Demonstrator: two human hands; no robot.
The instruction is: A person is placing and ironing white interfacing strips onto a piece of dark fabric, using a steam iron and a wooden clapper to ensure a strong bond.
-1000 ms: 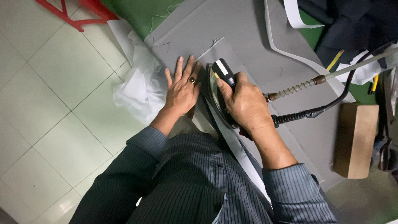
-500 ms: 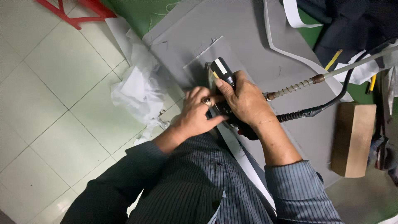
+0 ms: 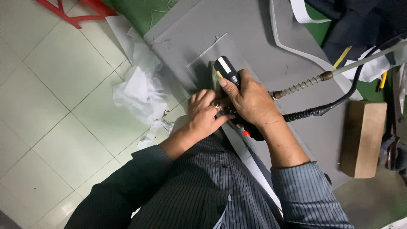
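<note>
The left hand (image 3: pixel 202 115) lies curled on the grey cloth (image 3: pixel 203 63), fingertips tucked against the iron (image 3: pixel 229 91), while the right hand (image 3: pixel 250 101) wraps the black handle — thumb pointing to eleven o'clock. Pressing well here probably means keeping the left fingers clear of the soleplate — wrist low, cloth taut. Hoses (image 3: pixel 313 95) trail off toward two o'clock, past a wooden block (image 3: pixel 363 140).

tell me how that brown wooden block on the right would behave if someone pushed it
The brown wooden block lies flat on a broad face on the grey padded table, so it would probably slide rather than tip or roll. It looks solid and stiff, likely fairly heavy for its size. The cloth surface may drag on it.
</note>
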